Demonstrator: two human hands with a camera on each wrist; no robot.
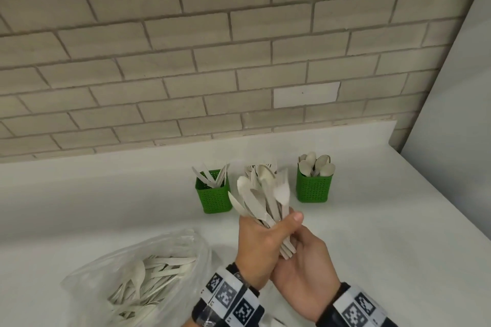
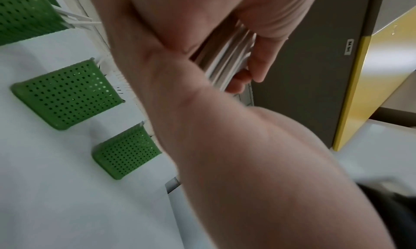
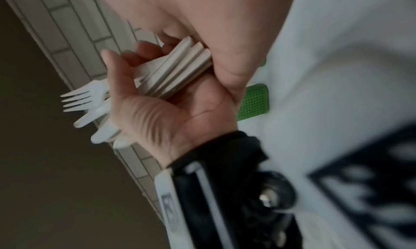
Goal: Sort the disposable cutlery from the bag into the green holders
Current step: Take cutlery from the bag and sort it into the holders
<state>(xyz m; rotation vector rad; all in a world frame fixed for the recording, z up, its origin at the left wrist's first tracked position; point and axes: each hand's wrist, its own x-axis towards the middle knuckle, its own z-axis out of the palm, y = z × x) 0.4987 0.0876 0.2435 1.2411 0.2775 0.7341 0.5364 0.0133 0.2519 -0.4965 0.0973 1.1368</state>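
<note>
Three views, each in turn.
Head: left hand (image 1: 256, 244) grips a bunch of cutlery (image 1: 261, 198) upright above the counter (image 1: 372, 220); right hand (image 1: 305, 265) cups the handle ends; bag (image 1: 138, 279) lies near left.
Left wrist: three green holders (image 2: 67, 94) stand behind (perforated walls).
Right wrist: fork (image 3: 83, 97) tines jut out of the bunch.

No legible text: small white label (image 2: 349, 46) on the dark grey panel (image 2: 315, 65) carries unreadable black characters; black-and-white square-pattern marker bands (image 1: 230, 297) on both wrists bear codes, no words.
</note>
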